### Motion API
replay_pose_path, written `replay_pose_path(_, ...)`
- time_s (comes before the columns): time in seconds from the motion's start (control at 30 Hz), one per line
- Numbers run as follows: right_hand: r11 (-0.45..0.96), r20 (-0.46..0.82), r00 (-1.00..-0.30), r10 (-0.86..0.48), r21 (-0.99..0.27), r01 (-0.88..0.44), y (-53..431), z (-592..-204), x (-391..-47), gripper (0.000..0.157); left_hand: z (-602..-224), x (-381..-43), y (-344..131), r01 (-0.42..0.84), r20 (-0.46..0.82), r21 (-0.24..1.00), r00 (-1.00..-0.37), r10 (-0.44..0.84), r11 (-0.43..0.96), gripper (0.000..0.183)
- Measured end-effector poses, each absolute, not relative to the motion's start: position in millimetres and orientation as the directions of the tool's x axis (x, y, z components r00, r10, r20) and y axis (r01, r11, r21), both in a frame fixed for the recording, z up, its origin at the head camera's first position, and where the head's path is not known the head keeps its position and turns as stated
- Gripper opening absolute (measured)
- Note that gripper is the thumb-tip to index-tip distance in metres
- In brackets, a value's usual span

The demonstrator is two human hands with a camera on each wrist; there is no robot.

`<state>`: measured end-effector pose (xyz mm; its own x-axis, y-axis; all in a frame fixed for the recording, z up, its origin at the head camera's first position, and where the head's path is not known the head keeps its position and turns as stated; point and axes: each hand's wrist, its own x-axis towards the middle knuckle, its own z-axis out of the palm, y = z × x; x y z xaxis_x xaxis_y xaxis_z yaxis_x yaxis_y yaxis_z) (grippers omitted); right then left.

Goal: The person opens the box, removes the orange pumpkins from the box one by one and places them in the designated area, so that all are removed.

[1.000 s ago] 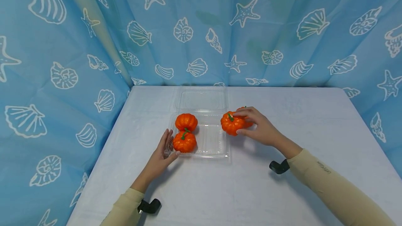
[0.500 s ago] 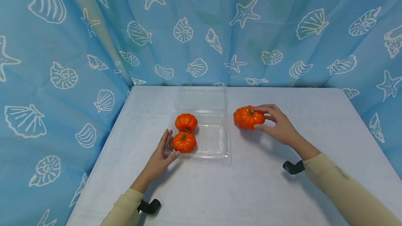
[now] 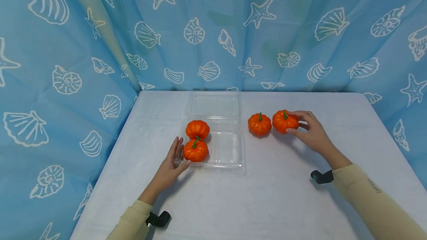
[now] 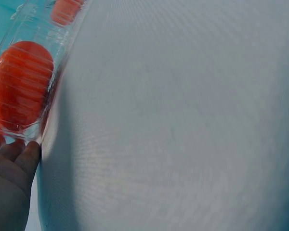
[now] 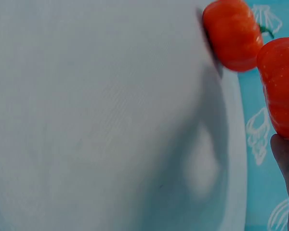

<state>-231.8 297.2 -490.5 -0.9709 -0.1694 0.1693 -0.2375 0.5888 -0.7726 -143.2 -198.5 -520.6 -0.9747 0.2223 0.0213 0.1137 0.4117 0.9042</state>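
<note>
My right hand (image 3: pixel 310 130) pinches a small orange pumpkin (image 3: pixel 284 122) with a green stem, thumb at its near side and fingers at its far side. In the right wrist view, this pumpkin (image 5: pixel 282 89) shows at the right edge with a fingertip beneath it. Just left of it, another pumpkin (image 3: pixel 259 125) stands on the table. My left hand (image 3: pixel 168 171) rests at the near left corner of a clear plastic clamshell box (image 3: pixel 227 164), fingers straight along its side and thumb at the front rim. Two pumpkins (image 3: pixel 197 129) sit in the box's left half, one behind the other.
The box's clear lid (image 3: pixel 215 106) lies folded back behind it, near the table's far edge. A white cloth covers the table (image 3: pixel 240 203). Blue curtains (image 3: pixel 213 29) with shell prints hang behind and along the left side.
My right hand has carried its pumpkin rightward from the box's right edge, past the other loose pumpkin, which now shows fully. The left hand and the box have stayed in place.
</note>
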Motion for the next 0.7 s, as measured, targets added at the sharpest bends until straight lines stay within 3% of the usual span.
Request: replay_pose_path(0.7, 0.605, 0.088, -0.981, -0.174, -0.776, -0.177, 295.6, -517.4, -244.0, 0.061, -506.2, -139.4, -191.9, 0.071, -0.015, 0.915, -0.978, 0.208, 0.396, 0.094)
